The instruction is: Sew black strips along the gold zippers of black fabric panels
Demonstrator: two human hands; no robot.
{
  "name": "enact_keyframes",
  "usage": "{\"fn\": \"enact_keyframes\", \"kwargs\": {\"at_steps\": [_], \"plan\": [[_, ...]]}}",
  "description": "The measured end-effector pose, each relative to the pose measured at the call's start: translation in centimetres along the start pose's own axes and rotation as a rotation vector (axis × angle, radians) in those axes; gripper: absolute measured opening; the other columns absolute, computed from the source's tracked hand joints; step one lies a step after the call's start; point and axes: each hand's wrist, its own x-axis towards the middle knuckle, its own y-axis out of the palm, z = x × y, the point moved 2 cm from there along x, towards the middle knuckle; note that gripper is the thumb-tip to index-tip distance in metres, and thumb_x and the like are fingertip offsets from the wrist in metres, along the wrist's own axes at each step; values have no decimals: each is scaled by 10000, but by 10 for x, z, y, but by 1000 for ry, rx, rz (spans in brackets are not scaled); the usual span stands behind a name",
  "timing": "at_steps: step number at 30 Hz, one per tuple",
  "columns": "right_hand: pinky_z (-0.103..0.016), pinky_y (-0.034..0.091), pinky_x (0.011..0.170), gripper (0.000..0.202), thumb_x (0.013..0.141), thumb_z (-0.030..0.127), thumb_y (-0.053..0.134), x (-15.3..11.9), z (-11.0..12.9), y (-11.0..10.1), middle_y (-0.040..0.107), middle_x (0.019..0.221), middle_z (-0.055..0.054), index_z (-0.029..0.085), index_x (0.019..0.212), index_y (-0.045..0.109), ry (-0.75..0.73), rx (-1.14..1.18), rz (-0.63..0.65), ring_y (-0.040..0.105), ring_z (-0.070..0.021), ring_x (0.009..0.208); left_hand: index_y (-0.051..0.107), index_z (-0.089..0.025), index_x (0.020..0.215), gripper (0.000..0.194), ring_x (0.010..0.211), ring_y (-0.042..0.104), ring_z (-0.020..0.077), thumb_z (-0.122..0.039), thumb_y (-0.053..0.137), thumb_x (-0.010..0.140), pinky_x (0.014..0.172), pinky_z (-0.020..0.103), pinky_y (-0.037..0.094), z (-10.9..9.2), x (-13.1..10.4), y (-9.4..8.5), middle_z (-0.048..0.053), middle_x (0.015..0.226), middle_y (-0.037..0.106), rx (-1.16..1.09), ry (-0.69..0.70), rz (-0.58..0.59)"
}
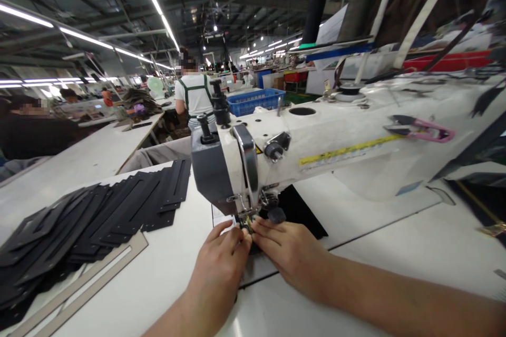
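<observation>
Both hands meet at the needle area of a white sewing machine (pixel 336 131). A black piece of material (pixel 300 211) lies under the machine head and reaches back to the right. My left hand (pixel 221 260), thumb and forefinger pinched together, is closed on the near edge of this piece, left of the presser foot (pixel 247 222). From the right, my right hand (pixel 290 247) holds the same piece with fingers bunched by the foot. The fingertips partly hide the stitching spot and the held edge.
Black cut panels (pixel 114 210) overlap in a pile at left, beside a beige slotted strip (pixel 95 279). Pink-handled thread snips (pixel 421 127) rest on the machine arm. Thread cones (pixel 315 16) stand above. Behind are a blue basket (pixel 256 101) and a person (pixel 193 89).
</observation>
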Motion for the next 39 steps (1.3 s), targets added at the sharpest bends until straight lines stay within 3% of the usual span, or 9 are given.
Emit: {"fn": "enact_keyframes", "kwargs": {"at_steps": [6,11,16,21,29,39], "plan": [[-334,477,879,234,840,91,427,5,-4,-2,627,1063,-141,92,976,617,91,107,73,581,-212,1004,577,-147,828,204,808,597,194,-144,379,876,729,337,547,5,-1,2,79,796,596,-33,-75,0],[-360,476,889,249,842,154,475,0,2,-5,613,1093,-147,95,1050,599,209,118,37,585,-224,996,576,-144,1022,240,1032,567,237,-182,391,875,879,414,494,1,-17,-7,133,1087,593,-22,-134,15],[-362,480,895,253,825,110,511,-5,3,5,627,1043,-186,13,1042,599,120,-4,-12,593,-249,982,609,-156,968,226,1010,591,227,-143,405,872,951,500,411,2,-22,-7,104,1040,649,-3,-47,33],[-333,488,883,233,854,107,459,-1,-2,6,640,1035,-140,69,1033,602,118,-44,18,602,-215,963,620,-130,935,256,1033,578,220,-157,367,902,964,486,401,8,-15,-2,132,1037,646,-5,0,65],[-331,525,802,172,824,90,495,7,-11,2,658,978,-121,95,955,605,150,24,49,612,-227,932,613,-155,921,244,1023,582,181,-168,370,914,999,443,373,16,-10,3,69,983,667,-17,-9,55],[-370,510,791,197,791,44,505,10,-14,3,651,944,-118,94,963,589,202,160,37,607,-241,893,633,-165,914,260,969,607,183,-171,373,908,974,406,407,18,-8,5,73,998,664,-12,-36,8]]}}
